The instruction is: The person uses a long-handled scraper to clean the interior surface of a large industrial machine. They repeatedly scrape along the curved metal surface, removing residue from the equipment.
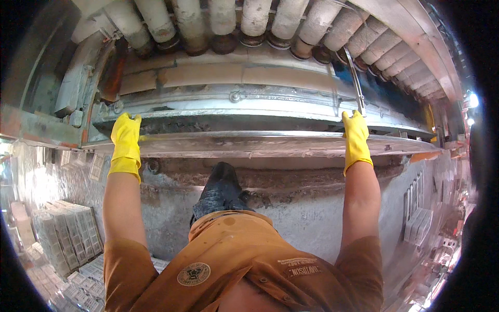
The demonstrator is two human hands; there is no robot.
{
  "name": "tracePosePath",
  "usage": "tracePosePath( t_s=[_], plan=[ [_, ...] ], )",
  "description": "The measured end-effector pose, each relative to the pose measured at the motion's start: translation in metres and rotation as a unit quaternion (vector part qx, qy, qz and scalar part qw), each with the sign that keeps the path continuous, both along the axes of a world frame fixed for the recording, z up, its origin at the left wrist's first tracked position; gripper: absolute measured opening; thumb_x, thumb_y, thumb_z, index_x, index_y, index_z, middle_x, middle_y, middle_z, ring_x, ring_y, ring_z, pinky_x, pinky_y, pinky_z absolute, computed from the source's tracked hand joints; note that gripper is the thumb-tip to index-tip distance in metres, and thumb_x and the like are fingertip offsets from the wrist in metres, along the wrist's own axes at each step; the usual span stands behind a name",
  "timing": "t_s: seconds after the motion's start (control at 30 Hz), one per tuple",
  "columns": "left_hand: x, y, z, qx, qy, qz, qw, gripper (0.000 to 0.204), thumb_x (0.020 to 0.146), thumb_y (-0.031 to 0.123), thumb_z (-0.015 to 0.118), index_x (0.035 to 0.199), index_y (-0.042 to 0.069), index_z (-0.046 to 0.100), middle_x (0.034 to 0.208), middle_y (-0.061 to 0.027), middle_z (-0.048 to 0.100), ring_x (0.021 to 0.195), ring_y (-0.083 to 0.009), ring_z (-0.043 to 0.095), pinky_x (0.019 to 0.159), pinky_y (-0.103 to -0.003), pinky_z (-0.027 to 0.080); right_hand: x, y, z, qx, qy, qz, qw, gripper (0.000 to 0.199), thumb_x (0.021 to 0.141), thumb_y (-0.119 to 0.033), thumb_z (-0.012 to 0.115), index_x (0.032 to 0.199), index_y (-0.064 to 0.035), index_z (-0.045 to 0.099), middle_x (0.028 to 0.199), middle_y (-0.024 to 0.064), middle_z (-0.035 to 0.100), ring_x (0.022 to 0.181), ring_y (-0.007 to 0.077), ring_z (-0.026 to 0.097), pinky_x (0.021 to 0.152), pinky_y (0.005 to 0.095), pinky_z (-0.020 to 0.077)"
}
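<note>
My left hand (pixel 126 139), in a yellow rubber glove, is closed at the left part of a long grey metal panel (pixel 239 113) running across in front of me. Its fingers curl over the panel's upper edge. My right hand (pixel 356 138), gloved the same way, grips that edge at the right, with the fingers bent and their tips partly hidden. Just beyond it a narrow metal bar (pixel 355 78) slants upward. Nearer to me, a metal rail (pixel 239 136) passes between my two wrists, and a dark gap lies between rail and panel.
Thick, dusty grey rollers (pixel 223 18) stand in a row beyond the panel. Stacks of pale perforated blocks (pixel 67 234) are at the left, with more blocks (pixel 418 226) at the right. Below the rail is a dirt-covered ledge (pixel 280 177), close to my leg.
</note>
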State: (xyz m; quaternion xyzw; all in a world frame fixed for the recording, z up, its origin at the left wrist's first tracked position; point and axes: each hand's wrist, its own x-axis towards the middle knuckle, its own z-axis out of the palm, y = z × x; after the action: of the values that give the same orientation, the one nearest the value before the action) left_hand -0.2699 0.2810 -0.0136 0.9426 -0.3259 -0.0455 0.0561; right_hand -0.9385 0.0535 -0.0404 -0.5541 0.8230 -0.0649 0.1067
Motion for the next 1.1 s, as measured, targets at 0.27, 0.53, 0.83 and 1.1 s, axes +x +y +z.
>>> tracePosePath(
  t_s=[0.27,0.53,0.83,1.1],
  plan=[
    [0.009,-0.006,-0.011,-0.007,-0.01,-0.013,1.0,0.057,0.094,0.052,0.065,0.126,0.005,0.07,0.125,-0.0221,0.071,0.118,-0.0391,0.067,0.099,-0.046,0.053,-0.022,-0.01,-0.023,-0.031,0.069,0.032,0.997,0.068,0.096,-0.053,0.058,0.146,-0.0074,0.056,0.096,0.0138,0.078,0.071,0.0259,0.077,0.083,0.041,0.0573],
    [0.019,-0.002,-0.02,-0.02,-0.02,-0.039,0.999,0.058,0.093,0.052,0.064,0.124,0.004,0.072,0.125,-0.0234,0.071,0.118,-0.0396,0.067,0.099,-0.047,0.052,0.003,0.003,0.01,0.005,0.054,0.002,0.999,0.069,0.093,-0.054,0.063,0.144,-0.0089,0.06,0.132,0.0203,0.069,0.124,0.0348,0.066,0.104,0.0446,0.0504],
    [0.026,-0.002,-0.022,-0.014,-0.027,-0.028,0.999,0.056,0.093,0.051,0.065,0.122,0.004,0.072,0.125,-0.0224,0.071,0.117,-0.0398,0.068,0.097,-0.047,0.052,-0.006,-0.005,-0.009,-0.021,0.022,-0.012,0.999,0.055,0.092,-0.054,0.064,0.125,-0.0108,0.069,0.121,0.0184,0.073,0.116,0.036,0.068,0.1,0.0472,0.0517],
    [0.028,0.001,-0.023,-0.015,-0.042,-0.049,0.998,0.056,0.093,0.051,0.065,0.122,0.004,0.072,0.123,-0.0229,0.072,0.117,-0.04,0.067,0.098,-0.047,0.052,0.002,0.003,0.002,-0.034,0.047,0.005,0.998,0.055,0.093,-0.054,0.063,0.124,-0.0088,0.069,0.122,0.0179,0.073,0.118,0.0361,0.067,0.1,0.0476,0.0516]
  ],
)
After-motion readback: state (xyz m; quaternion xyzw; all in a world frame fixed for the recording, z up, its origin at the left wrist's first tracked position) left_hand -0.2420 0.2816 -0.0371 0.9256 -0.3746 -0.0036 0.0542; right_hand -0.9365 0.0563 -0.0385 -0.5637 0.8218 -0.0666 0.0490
